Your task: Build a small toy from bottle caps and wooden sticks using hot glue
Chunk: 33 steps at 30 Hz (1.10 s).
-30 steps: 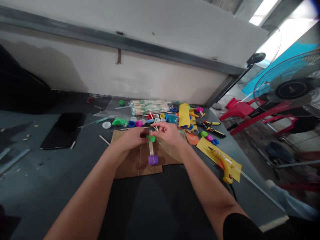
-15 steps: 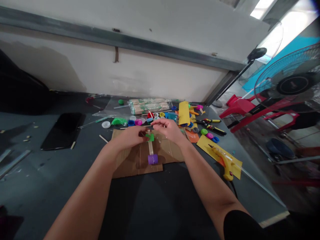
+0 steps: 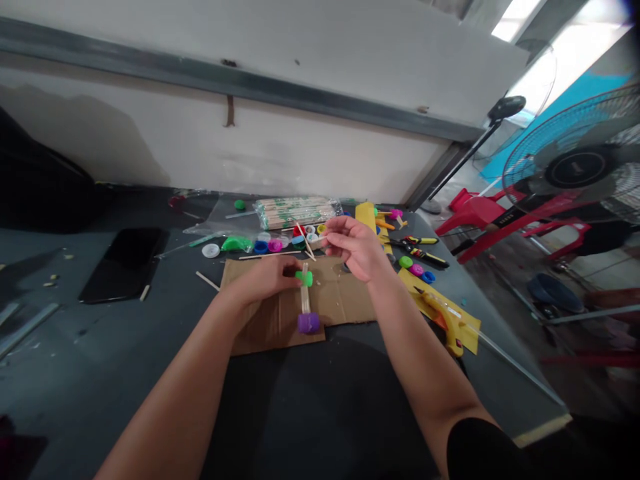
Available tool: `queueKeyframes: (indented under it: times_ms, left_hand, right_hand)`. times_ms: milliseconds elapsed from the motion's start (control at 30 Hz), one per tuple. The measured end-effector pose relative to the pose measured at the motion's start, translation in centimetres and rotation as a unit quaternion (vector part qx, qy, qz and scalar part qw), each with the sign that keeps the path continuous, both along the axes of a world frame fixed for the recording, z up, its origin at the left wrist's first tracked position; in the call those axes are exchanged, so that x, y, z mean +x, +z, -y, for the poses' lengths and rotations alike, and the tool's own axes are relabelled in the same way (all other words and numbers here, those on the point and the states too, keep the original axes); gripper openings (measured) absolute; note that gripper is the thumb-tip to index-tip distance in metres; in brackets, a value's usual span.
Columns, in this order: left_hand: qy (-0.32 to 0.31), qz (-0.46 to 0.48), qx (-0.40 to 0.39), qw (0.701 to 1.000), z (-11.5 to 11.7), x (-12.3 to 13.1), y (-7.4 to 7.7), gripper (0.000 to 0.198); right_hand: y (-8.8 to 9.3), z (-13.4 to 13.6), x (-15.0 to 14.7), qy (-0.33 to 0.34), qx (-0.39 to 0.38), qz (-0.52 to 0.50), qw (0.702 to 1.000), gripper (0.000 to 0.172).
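Fingers of the left hand (image 3: 267, 279) pinch a green cap (image 3: 303, 278) mid-frame; the raised right hand (image 3: 357, 248) pinches a thin stick (image 3: 315, 242).

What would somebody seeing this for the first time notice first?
Probably the hands over the cardboard sheet at mid-table: the left hand holds a green cap on a pale stick ending in a purple cap, while the right hand, just beyond, seems to pinch a thin stick. Next, the bright bottle caps behind the cardboard and the yellow glue gun to the right.
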<state>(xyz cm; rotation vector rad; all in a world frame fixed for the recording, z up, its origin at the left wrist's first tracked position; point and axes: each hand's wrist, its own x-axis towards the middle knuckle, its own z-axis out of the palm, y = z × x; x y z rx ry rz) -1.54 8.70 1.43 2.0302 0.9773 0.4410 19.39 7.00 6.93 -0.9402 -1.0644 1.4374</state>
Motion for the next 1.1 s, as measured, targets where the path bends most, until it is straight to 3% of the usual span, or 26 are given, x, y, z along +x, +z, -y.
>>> queueKeyframes:
  times_ms: [133,233,500,700,933,1100]
  left_hand:
    - [-0.022,0.005,0.002,1.000,0.1,0.3,0.0,0.025]
    - [-0.025,0.014,-0.001,1.000,0.1,0.4,-0.1,0.024]
    - [-0.014,0.000,-0.018,1.000,0.3,0.9,0.2,0.026]
    - [-0.020,0.004,-0.050,0.999,0.3,0.5,0.7,0.036]
    - [0.111,-0.048,0.074,0.990,0.4,-0.9,3.5,0.022]
    - [0.092,-0.024,0.087,0.992,1.9,0.1,6.4,0.026]
  right_hand:
    - [1.3,0.3,0.7,-0.025,0.028,0.006,0.999,0.030]
    - [1.4,0.5,1.2,-0.002,0.012,0.036,0.999,0.031]
    - [-1.2,3.9,2.4,0.055,-0.092,0.120,0.987,0.026]
    - [-3.0,5.5,2.9,0.024,-0.151,0.059,0.987,0.029]
    - [-3.6,5.4,1.1,-0.025,-0.078,0.040,0.996,0.028]
    - [-2.7,4.9,-0.3,-0.043,-0.010,0.067,0.997,0.027]
